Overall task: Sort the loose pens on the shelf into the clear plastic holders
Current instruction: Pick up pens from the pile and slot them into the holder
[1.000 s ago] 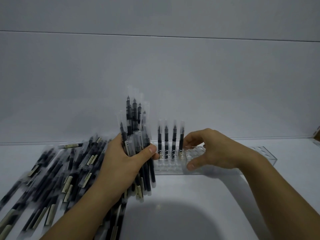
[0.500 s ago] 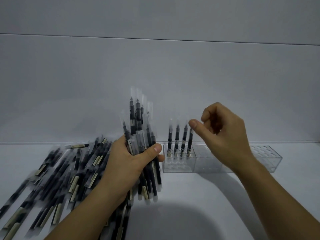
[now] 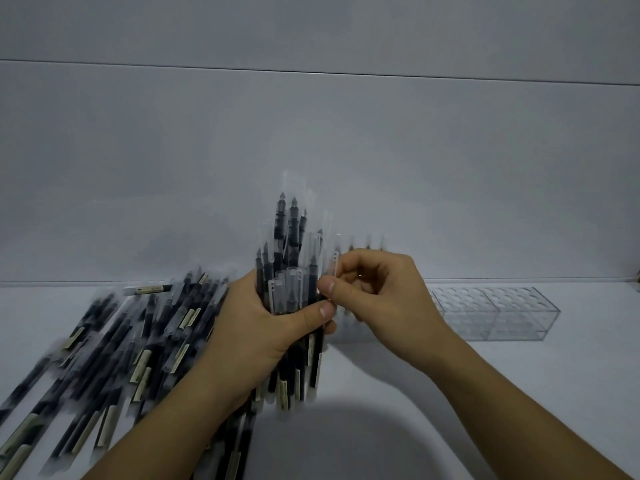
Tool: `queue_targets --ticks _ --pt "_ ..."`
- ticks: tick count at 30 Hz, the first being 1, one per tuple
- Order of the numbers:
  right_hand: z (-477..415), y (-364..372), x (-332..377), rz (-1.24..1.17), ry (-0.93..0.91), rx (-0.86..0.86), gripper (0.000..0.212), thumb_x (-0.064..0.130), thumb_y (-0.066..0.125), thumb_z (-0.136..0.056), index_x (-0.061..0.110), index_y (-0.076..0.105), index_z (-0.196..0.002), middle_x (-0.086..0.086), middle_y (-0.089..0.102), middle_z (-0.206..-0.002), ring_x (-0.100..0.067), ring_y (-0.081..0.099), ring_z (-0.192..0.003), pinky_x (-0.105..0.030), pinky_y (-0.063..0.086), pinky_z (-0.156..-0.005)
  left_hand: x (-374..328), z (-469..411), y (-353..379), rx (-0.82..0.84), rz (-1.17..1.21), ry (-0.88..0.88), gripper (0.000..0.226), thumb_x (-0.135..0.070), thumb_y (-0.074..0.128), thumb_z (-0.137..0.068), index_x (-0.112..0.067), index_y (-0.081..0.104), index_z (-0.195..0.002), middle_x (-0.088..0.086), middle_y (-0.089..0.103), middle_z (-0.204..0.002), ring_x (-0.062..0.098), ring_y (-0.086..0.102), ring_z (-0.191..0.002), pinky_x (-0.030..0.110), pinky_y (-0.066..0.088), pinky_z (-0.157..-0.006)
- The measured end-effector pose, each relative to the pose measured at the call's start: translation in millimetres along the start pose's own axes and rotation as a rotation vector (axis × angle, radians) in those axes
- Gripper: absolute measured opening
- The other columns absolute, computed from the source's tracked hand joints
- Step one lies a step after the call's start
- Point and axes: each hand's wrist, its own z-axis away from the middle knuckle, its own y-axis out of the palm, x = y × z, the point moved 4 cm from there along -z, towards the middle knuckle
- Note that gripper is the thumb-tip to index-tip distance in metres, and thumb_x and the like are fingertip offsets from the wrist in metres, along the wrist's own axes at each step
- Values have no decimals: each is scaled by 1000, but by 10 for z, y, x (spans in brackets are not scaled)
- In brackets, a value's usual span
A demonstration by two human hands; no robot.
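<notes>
We grip an upright bundle of black clear-capped pens (image 3: 290,237) in our left hand (image 3: 263,330), right hand (image 3: 384,299) pinching one pen (image 3: 334,266) by its cap, loose pens (image 3: 114,341) piled left, clear plastic holder (image 3: 491,313) at right.

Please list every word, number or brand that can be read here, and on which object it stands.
No text can be read.
Beige labels on the loose pens: too blurred.
Labels on the pen bundle in the left hand: too blurred.
Clear holders: no print visible.

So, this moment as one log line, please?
left hand: grips pen bundle | right hand: pinches bundle's rightmost pen | clear holder: behind hands
</notes>
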Motion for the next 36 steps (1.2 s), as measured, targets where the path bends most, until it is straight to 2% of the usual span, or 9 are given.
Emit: queue_targets --ticks 4,7,11,20,25,28,31,33,36 --pt "-6 -69 50 -112 17 -91 13 1 64 -96 1 66 -83 -2 64 -64 -14 47 -49 -23 38 -47 20 -14 -44 -61 -1 -8 23 -8 78 -78 -8 71 -100 7 78 -87 24 77 -78 27 60 -68" --pt "-46 -183 110 -308 60 -158 15 0 50 -99 3 60 -90 -14 72 -81 -20 48 -48 -28 41 -46 68 -28 -102 -105 21 -42 21 -8 77 -81 1 66 -98 14 75 -81 31 76 -73 39 61 -64" --pt "-98 -334 89 -429 111 -261 26 0 40 -100 8 64 -102 -11 68 -75 -20 49 -55 -28 42 -51 65 -27 -117 -136 38 -56 27 -12 77 -80 2 64 -100 15 75 -82 33 76 -75 51 62 -68" --pt "-52 -323 129 55 -179 -275 31 6 49 -107 19 53 -135 2 78 -93 -10 72 -96 -18 50 -78 56 -22 -132 -156 14 -59 26 -11 77 -82 1 65 -102 18 74 -79 31 75 -73 46 63 -66" --pt "-21 -269 83 169 -246 -288 33 5 58 -103 23 58 -131 9 72 -105 -18 70 -102 -39 59 -83 65 -29 -138 -163 5 -59 26 -12 77 -82 -1 65 -103 17 75 -80 30 76 -73 44 62 -64" --pt "-41 -225 20 268 -262 -277 39 7 62 -100 28 59 -134 11 66 -110 -17 70 -96 -40 61 -78 76 -36 -139 -172 21 -54 25 -12 77 -82 0 65 -102 15 75 -80 31 76 -74 41 63 -65" --pt "-74 -148 -6 437 -332 -256 53 6 67 -97 27 53 -145 5 65 -103 -11 66 -91 -24 57 -77 75 -39 -144 -178 27 -44 24 -11 77 -82 -2 66 -101 14 75 -81 30 75 -74 40 63 -66" --pt "-92 -103 -18 484 -334 -231 66 7 69 -96 38 43 -148 7 64 -97 -7 65 -87 -16 54 -74 70 -38 -144 -176 35 -40 22 -11 77 -83 -3 66 -100 13 75 -82 30 75 -74 39 63 -67" --pt "-100 -55 -58 499 -300 -209 60 13 71 -95 46 41 -136 13 65 -95 -4 68 -83 -22 59 -73 57 -42 -141 -177 62 -41 22 -9 76 -84 -1 65 -101 16 74 -82 31 75 -74 33 61 -64"
